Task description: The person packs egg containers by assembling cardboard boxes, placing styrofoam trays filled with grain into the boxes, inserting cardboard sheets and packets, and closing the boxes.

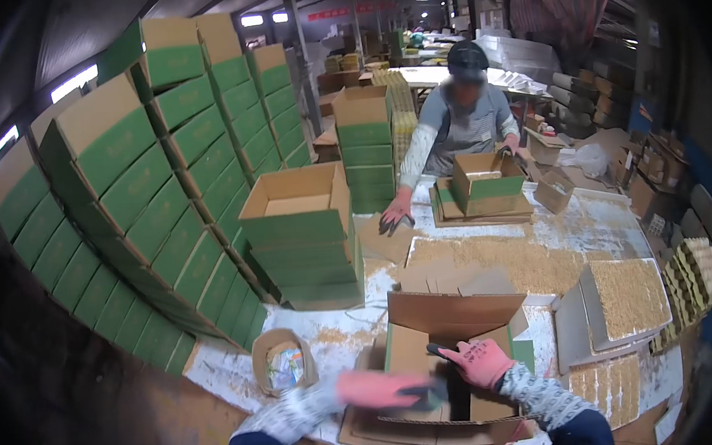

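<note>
Hand, left, pink-gloved, over near edge of open rectangular brown cardboard box, fingers too blurred to tell, right pink-gloved hand over box's right side, one finger stretched, grip unclear, white table under box.

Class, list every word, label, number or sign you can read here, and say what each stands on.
None reads clearly.
Dark print on the right hand's pink glove: too small.
Faint marks on the stacked green boxes: too blurred.
Red banner at the back: too blurred to tell any wording.
</note>
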`<state>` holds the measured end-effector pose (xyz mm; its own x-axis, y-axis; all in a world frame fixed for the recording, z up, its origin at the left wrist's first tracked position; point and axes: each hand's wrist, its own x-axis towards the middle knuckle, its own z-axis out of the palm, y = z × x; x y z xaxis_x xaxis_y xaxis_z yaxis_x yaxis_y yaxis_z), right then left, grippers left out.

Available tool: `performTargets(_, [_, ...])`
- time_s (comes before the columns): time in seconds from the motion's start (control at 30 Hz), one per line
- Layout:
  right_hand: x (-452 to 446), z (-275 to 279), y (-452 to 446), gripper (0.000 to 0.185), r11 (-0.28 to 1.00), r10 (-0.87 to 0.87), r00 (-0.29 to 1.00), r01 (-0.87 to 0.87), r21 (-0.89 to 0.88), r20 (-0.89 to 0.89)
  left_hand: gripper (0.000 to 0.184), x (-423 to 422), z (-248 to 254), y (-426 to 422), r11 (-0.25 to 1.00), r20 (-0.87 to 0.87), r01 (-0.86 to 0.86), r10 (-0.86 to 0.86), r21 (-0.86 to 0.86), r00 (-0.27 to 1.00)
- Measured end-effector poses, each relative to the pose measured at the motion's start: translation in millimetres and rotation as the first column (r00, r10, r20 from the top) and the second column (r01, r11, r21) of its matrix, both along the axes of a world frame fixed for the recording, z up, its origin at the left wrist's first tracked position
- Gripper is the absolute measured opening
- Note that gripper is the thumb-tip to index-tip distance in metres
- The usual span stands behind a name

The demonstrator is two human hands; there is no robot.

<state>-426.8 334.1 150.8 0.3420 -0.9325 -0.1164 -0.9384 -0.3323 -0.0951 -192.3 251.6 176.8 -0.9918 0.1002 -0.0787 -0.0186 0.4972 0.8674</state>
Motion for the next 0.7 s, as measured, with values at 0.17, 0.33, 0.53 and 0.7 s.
performTargets(0.17, [-20.0, 26.6, -17.1, 0.056, 0.94, -0.069, 0.975, -0.007, 0.341, 0.211, 0.091, 16.6, 11.6, 25.1, 0.759, -0.031, -0.642, 0.648, 0.113, 0.761])
performTargets(0.33, [-61.2, 91.4, -52.2, 0.044, 0.73, -0.295, 0.789, 0.55, -0.406, 0.538, 0.085, 8.2, -56.0, 11.8, 0.502, -0.094, -0.786, 0.858, 0.36, 0.505])
performTargets(0.53, [-39.8, 10.9, 50.5, 0.075, 0.723, -0.568, 0.786, 0.618, -0.308, 0.244, 0.082, -5.1, -63.8, 33.7, 0.085, 0.166, -0.572, 0.914, 0.816, 0.371])
performTargets(0.7, [-48.5, 16.0, 118.8, 0.057, 0.697, -0.689, 0.724, 0.654, 0.295, 0.023, 0.084, 26.9, -58.6, 23.5, 0.281, 0.075, -0.564, 0.848, 0.777, 0.525])
